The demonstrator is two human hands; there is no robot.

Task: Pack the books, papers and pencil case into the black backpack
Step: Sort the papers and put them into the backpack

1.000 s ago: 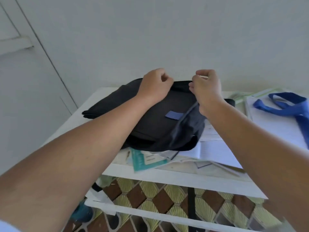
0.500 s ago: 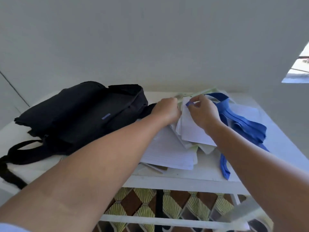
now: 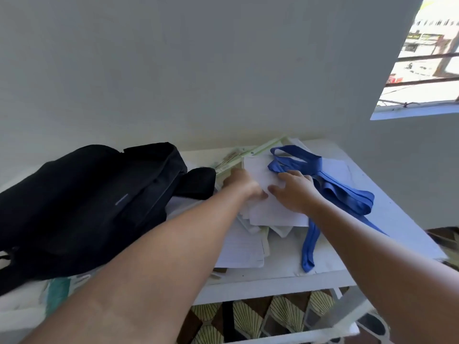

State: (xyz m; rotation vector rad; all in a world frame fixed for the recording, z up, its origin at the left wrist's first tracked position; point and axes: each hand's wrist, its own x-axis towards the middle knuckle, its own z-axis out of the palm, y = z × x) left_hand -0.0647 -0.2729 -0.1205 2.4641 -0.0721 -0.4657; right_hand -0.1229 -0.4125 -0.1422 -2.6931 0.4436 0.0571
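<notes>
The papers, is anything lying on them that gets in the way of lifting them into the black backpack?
Yes. A blue strap lies draped across the right side of the papers, beside the right hand. The left hand is already on the pile; the backpack lies just left of it.

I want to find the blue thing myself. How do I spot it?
Look at the white table under the window. On its right side, across the papers, lies the blue strap. It is the only long, floppy, bright blue thing there.
</notes>
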